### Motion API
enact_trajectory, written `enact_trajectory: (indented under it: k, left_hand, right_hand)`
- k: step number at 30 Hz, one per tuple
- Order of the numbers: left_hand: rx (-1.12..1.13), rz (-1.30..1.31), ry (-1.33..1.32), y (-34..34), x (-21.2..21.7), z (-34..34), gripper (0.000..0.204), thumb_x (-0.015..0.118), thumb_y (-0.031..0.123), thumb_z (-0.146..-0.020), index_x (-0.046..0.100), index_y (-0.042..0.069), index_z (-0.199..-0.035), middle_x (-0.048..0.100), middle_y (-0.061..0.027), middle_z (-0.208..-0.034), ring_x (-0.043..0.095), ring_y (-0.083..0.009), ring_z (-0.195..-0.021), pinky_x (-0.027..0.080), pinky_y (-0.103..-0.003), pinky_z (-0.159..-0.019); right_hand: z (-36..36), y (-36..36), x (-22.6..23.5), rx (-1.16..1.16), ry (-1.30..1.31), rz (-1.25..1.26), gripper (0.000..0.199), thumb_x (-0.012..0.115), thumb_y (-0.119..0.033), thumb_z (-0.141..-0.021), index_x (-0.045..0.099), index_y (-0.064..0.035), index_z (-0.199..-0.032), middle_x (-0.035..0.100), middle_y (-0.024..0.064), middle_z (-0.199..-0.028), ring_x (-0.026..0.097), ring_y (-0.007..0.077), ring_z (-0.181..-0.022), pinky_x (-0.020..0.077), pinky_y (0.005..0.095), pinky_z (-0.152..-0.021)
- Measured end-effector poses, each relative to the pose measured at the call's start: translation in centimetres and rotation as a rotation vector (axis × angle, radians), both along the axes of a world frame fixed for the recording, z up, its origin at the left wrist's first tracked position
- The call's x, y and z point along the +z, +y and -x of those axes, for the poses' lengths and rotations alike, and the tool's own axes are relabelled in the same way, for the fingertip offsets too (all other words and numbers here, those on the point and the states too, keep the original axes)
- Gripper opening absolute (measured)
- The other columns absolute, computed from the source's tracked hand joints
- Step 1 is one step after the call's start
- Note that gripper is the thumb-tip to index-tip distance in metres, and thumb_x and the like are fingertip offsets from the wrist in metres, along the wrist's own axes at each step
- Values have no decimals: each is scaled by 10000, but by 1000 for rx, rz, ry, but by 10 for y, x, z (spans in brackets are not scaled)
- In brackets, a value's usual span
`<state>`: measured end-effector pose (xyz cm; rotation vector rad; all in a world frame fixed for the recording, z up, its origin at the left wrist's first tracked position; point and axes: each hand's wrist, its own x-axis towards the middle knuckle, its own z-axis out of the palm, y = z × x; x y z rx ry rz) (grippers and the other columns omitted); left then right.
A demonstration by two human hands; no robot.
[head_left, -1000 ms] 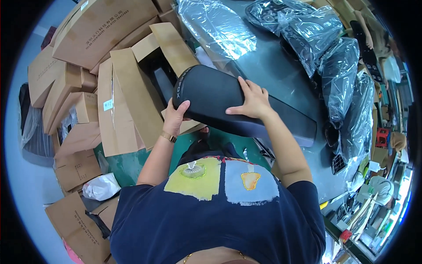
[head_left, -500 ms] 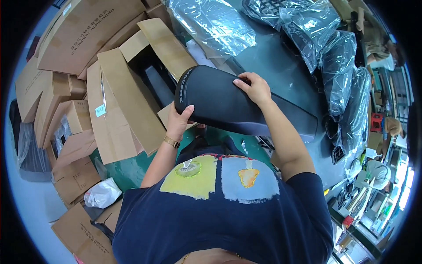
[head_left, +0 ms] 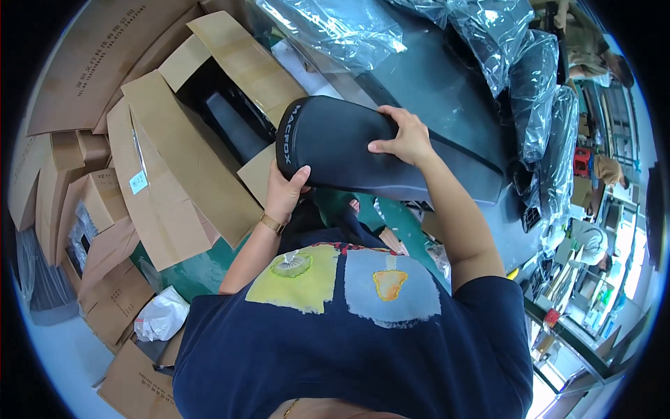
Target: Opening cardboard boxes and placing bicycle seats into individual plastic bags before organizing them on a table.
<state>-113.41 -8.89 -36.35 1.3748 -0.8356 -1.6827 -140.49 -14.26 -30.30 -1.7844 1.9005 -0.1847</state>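
Observation:
A long black bike seat (head_left: 338, 150), broad at its left end and narrower to the right, is held level in front of my body. My left hand (head_left: 285, 192) grips its wide end, thumb on top and the fingers hidden beneath or behind it. Across the upper surface lies my right hand (head_left: 406, 140), with the thumb pressed on the cover and the fingers over the far edge. Just left of the seat stands an open cardboard box (head_left: 174, 157), flaps raised, with another black seat-like piece (head_left: 237, 122) inside.
Several black pieces in clear plastic (head_left: 534, 98) lie along the right of the dark worktable (head_left: 436, 84). A clear plastic bag (head_left: 338, 31) is at its far left. Cardboard boxes (head_left: 115, 293) crowd the left, beside a white bag (head_left: 162, 314). A person (head_left: 593, 244) is at far right.
My view has turned slightly, so the boxes appear farther left. My right hand has shifted its hold, its fingers now reaching over the seat's far edge. The left hand keeps its grip.

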Motion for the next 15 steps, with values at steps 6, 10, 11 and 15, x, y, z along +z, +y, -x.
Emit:
enact_trajectory:
  k: [6, 10, 11, 15]
  left_hand:
    - [-26, -31, 15, 0, 1, -1, 590, 711, 320, -793, 414, 19, -1205, 562, -107, -1061, 605, -186, -855, 541, -282, -586]
    - [29, -16, 56, -2, 13, 2, 556, 707, 307, -801, 430, 23, -1189, 571, -98, -1035, 607, -187, -835, 539, -286, -553]
    - [48, -51, 59, -4, 17, 2, 513, 695, 309, -810, 455, 28, -1166, 585, -89, -994, 614, -178, -814, 534, -283, -530]
    - [74, -56, -107, -17, -4, -9, 480, 654, 411, -808, 500, 47, -1080, 603, -70, -912, 627, -156, -765, 515, -276, -506]
  right_hand:
    - [-8, -12, -4, -218, 42, 29, 400, 704, -341, -749, 637, -165, -1103, 637, 92, -1055, 573, 266, -1005, 446, 373, -881]
    - [12, 16, -13, -91, -161, 315, 464, 680, -352, -778, 593, -102, -1158, 600, 151, -1130, 550, 317, -1060, 432, 384, -916]
    - [18, 30, -9, 24, -113, 368, 568, 708, -373, -740, 549, -104, -1215, 556, 165, -1193, 512, 333, -1117, 396, 421, -958]
    - [26, 103, 35, 283, 248, 258, 965, 822, -387, -545, 387, -180, -1381, 337, 178, -1412, 319, 347, -1315, 197, 595, -1058]
